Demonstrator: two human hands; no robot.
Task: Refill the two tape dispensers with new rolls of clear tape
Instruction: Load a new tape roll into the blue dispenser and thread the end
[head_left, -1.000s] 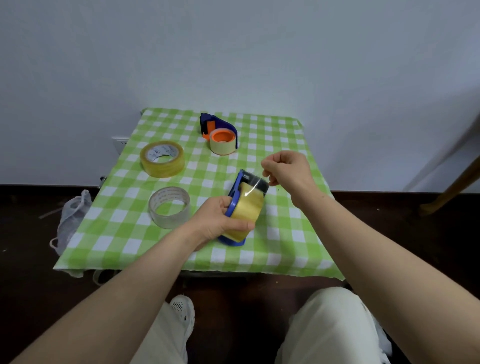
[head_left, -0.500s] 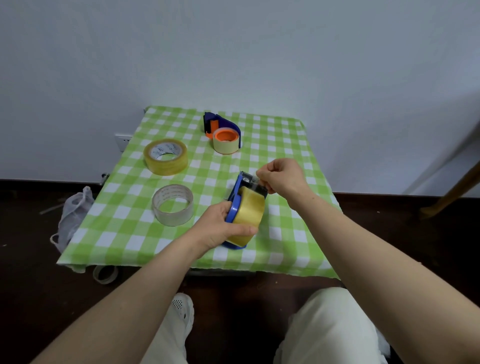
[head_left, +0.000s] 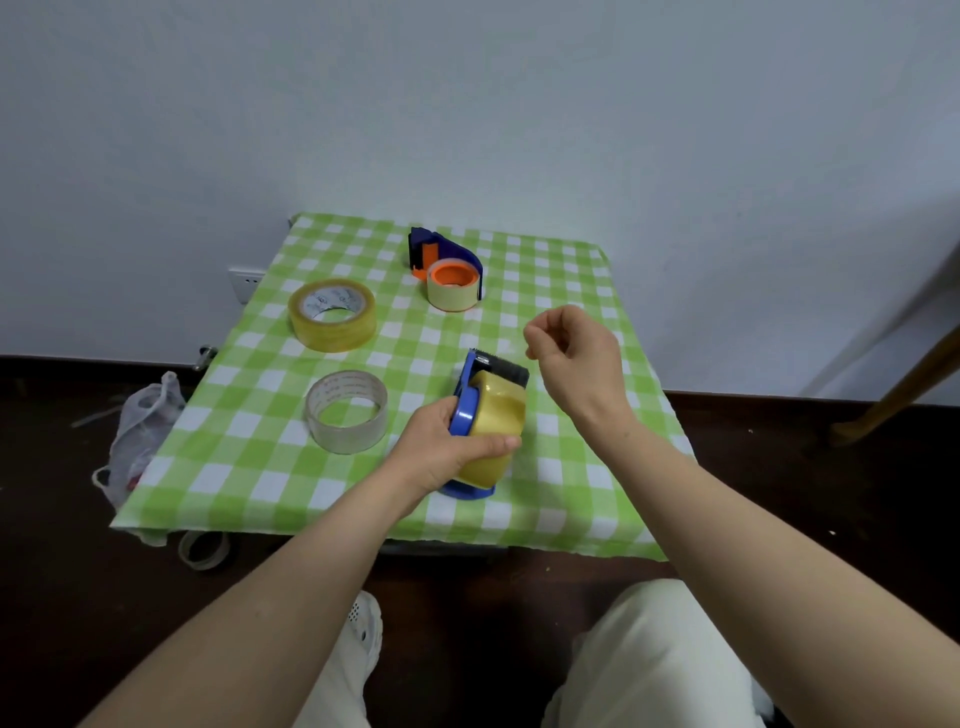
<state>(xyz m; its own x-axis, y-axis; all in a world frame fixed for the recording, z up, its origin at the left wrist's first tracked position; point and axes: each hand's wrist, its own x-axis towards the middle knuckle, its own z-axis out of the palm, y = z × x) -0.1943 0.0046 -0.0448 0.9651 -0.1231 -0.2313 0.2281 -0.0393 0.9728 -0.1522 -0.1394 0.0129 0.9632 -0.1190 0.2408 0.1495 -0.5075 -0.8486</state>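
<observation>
My left hand (head_left: 441, 452) grips a blue tape dispenser (head_left: 464, 410) loaded with a yellowish clear tape roll (head_left: 501, 415), held upright just above the green checked table (head_left: 260, 467). Its black cutter end points away from me. My right hand (head_left: 576, 358) hovers just right of and above the cutter, with fingers curled and nothing visible between them. A second blue and orange dispenser (head_left: 441, 252) lies at the back, with a pale roll on an orange core (head_left: 453, 288) in it. A yellowish roll (head_left: 332, 314) and a clear roll (head_left: 345, 410) lie loose on the left.
The small table stands against a white wall with an outlet (head_left: 244, 283). A plastic bag (head_left: 140, 431) and an empty tape core (head_left: 203, 551) lie on the dark floor at left. A wooden leg (head_left: 893, 395) slants in at right. My knees are below the table's front edge.
My right hand pinched at the cutter end of the dispenser, then lifted off up and to the right. The left hand kept its grip on the dispenser.
</observation>
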